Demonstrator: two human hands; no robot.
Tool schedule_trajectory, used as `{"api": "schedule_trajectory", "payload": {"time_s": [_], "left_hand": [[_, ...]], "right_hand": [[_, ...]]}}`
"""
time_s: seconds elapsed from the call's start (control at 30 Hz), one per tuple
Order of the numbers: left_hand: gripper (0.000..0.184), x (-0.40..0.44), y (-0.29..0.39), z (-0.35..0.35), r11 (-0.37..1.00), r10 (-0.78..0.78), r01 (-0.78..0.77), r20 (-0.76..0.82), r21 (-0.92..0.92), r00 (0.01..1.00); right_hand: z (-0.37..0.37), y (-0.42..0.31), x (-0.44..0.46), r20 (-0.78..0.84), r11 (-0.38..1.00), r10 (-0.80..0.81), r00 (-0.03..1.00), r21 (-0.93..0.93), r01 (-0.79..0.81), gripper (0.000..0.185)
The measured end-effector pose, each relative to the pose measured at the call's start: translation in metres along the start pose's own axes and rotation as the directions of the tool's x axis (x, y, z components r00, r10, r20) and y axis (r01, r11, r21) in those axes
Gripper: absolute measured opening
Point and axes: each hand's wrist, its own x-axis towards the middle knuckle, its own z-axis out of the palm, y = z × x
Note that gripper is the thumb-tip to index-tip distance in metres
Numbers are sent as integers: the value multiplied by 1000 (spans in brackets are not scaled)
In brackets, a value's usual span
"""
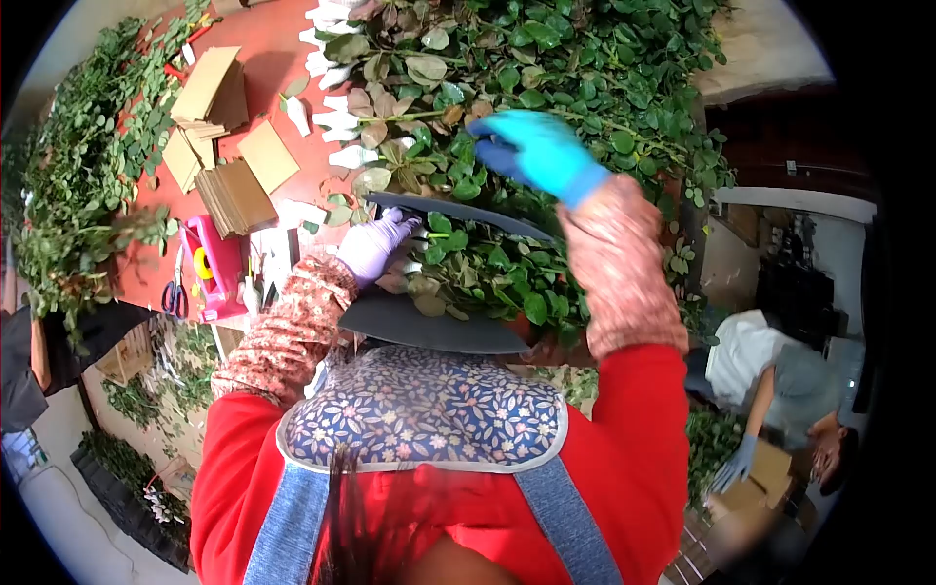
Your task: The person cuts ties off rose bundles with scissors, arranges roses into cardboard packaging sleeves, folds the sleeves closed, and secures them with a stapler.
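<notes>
My left hand point(375, 248), in a light purple glove, is at the left end of a leafy bunch of stems point(502, 278). Its fingers are curled between two dark flaps; what they grip is hidden. The upper dark flap point(468, 214) runs along the bunch's far side, and the lower dark flap point(429, 326) lies close to my apron. I cannot tell whether both belong to one sheet. My right hand point(536, 154), in a blue glove, is held over the leaves with its fingers stretched leftward and nothing visible in them.
Leafy stems point(585, 78) with white-sleeved heads point(353, 156) cover the far table. On the red tabletop point(278, 83) to the left are cardboard pieces point(234, 197), a pink tape dispenser point(212, 268) and scissors point(175, 292). More greenery point(68, 185) lies far left. A co-worker point(780, 380) bends at right.
</notes>
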Motion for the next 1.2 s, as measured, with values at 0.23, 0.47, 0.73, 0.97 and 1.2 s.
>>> {"api": "schedule_trajectory", "payload": {"time_s": [0.23,0.47,0.73,0.97,1.2], "left_hand": [[40,2,-6,6,963,-174,187,86,-192,981],[38,3,6,-6,994,-54,50,35,94,998],[40,3,-6,6,997,7,-3,-59,74,998],[53,3,3,-5,998,-49,49,-13,-42,999],[36,19,-8,-16,939,-46,82,114,-334,992]], "right_hand": [[89,21,54,471,871,101,876,-468,151,26],[23,23,0,39,985,48,998,-170,-41,22],[-132,44,-132,-819,978,162,550,208,22,48],[-142,-33,-161,-728,864,169,664,434,255,34],[10,-72,-132,12,928,-108,994,-356,105,47]]}}
